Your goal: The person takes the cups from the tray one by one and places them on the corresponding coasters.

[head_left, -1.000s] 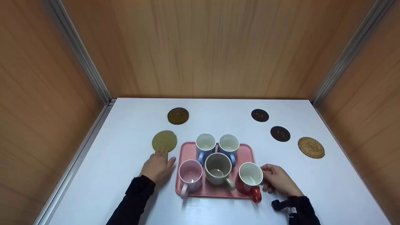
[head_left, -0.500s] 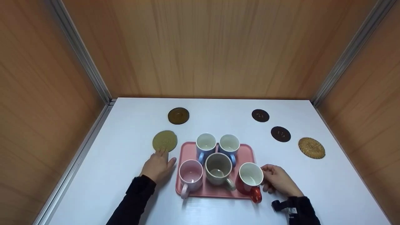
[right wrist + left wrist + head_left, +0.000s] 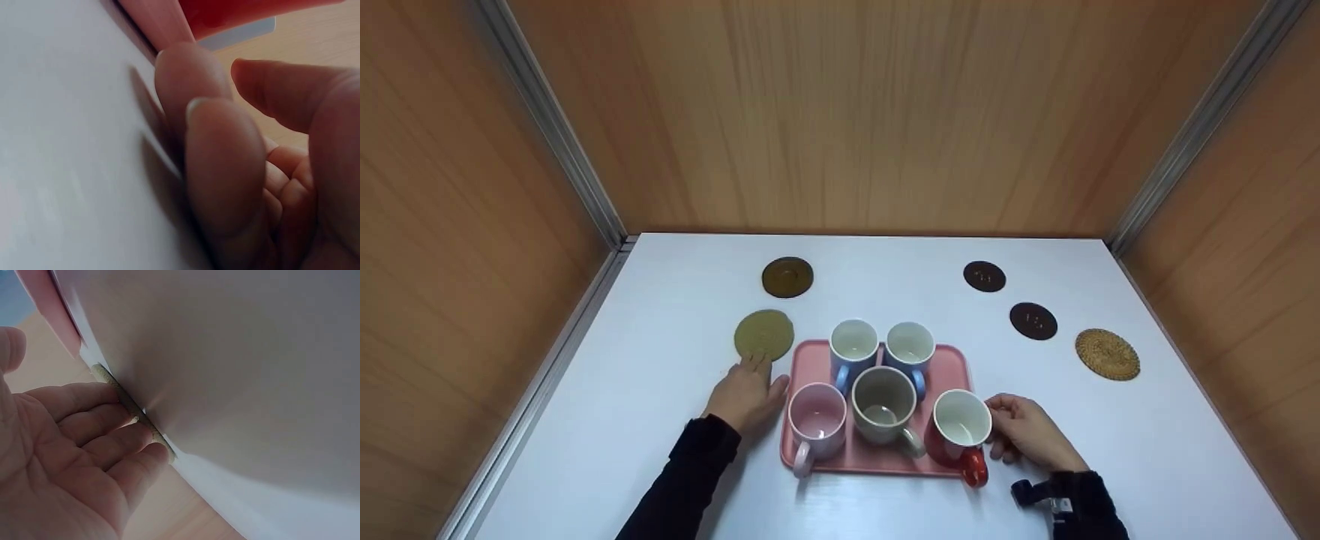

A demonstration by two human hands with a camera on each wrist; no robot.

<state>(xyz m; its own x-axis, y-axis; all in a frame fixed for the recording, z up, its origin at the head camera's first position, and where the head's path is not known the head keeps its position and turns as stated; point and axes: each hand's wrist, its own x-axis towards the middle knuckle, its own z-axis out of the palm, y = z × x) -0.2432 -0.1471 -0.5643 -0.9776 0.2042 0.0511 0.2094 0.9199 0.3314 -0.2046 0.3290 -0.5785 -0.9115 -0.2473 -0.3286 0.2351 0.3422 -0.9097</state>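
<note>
My left hand (image 3: 744, 394) has its fingertips on the near edge of a round olive-green coaster (image 3: 763, 330), which lies flat left of a pink tray (image 3: 808, 364). In the left wrist view the straight fingers (image 3: 129, 439) press on the thin coaster (image 3: 100, 372). My right hand (image 3: 1031, 431) rests on the table by the tray's right side, fingers loosely bent and holding nothing. Its fingertips (image 3: 188, 67) are right at the tray's edge (image 3: 160, 25), beside a red mug (image 3: 962, 427) standing upright on the tray.
Also upright on the tray are a pink mug (image 3: 817, 416), a grey-green mug (image 3: 883, 401) and two blue mugs (image 3: 854, 345). Around it lie a brown coaster (image 3: 787, 277), two dark coasters (image 3: 985, 276) and a woven coaster (image 3: 1108, 354). Wooden walls (image 3: 840, 120) enclose the table.
The olive-green coaster has slid slightly right and away from me under my left fingers, closer to the tray. My right hand and the mugs stay in place.
</note>
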